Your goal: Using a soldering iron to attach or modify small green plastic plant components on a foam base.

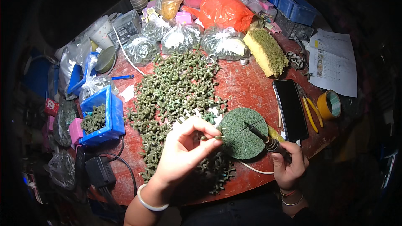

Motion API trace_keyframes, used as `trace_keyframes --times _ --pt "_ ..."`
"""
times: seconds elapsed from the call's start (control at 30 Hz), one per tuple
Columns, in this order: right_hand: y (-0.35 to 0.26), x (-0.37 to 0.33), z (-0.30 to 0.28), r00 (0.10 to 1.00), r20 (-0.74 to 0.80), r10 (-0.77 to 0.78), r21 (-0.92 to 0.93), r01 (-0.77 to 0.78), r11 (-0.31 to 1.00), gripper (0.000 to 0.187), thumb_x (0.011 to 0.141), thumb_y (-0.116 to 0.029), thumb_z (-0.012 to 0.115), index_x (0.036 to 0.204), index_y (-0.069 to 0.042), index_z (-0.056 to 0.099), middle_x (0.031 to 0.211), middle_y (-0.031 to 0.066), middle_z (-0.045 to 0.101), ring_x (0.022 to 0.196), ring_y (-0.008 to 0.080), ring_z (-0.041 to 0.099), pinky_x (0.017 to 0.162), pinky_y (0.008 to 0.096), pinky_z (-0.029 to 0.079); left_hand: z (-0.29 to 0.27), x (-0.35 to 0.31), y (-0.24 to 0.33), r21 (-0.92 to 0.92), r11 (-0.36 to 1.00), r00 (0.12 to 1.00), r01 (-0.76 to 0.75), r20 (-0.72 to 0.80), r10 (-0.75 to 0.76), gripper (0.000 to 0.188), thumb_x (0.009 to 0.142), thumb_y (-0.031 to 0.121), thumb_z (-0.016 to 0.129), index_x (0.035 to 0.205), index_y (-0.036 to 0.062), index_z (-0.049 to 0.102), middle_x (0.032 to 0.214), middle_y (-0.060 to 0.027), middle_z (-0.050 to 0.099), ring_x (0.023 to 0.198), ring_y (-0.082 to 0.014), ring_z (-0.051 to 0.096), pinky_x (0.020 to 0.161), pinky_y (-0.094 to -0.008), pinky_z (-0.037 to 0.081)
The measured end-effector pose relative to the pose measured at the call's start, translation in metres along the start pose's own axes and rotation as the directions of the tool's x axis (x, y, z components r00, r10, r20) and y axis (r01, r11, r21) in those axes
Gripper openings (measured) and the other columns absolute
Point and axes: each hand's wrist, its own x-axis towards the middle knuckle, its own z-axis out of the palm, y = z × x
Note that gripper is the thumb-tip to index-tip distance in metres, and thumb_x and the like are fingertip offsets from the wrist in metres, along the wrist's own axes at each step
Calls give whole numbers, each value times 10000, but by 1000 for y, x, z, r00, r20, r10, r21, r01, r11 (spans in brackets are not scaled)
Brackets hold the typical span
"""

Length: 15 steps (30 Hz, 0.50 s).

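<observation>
My left hand (184, 150) pinches a small olive-green piece (219, 137) between thumb and fingers, over the front of a heap of similar green pieces (176, 88). In my right hand (291, 165) is a black soldering-iron-like pen (261, 136), its thin tip pointing up and left. The tip is above a round, rough green pad (240, 146), apart from the pinched piece. A thin dark wire or needle shows by the tip; whether it belongs to the pen I cannot tell.
Right of the pad lie a phone (290, 109), yellow-handled pliers (310, 113), a tape roll (329, 104) and a printed sheet (333, 62). A yellow sponge block (264, 52) sits behind. At left stands a blue bin (115, 119); filled plastic bags (181, 37) line the back.
</observation>
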Motion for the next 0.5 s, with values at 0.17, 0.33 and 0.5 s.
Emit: trace_keyframes --times 0.17,0.33,0.5 --pt "0 -2 2 999 -29 41 13 -41 999 293 889 -212 758 1040 0 623 787 98 647 643 210 660 571 292 507 -18 -2 7 -651 717 958 249 58 -281 187 940 31 600 1117 78 557 982 -24 605 743 -51 523 559 -206 393" --pt "3 -4 0 998 -27 63 -13 -64 998 298 890 -229 758 1037 -10 620 772 96 636 633 211 651 559 298 493 -20 3 -2 -801 546 961 245 129 -243 240 966 16 558 1199 72 573 1104 -80 642 791 -78 564 596 -211 396" --pt "0 -3 2 997 -25 66 3 -66 998 294 890 -228 758 1040 -15 621 773 92 633 637 210 644 562 295 488 -22 2 5 -798 539 945 269 110 -309 226 964 64 607 1185 81 561 988 -35 606 803 -126 522 609 -221 406"
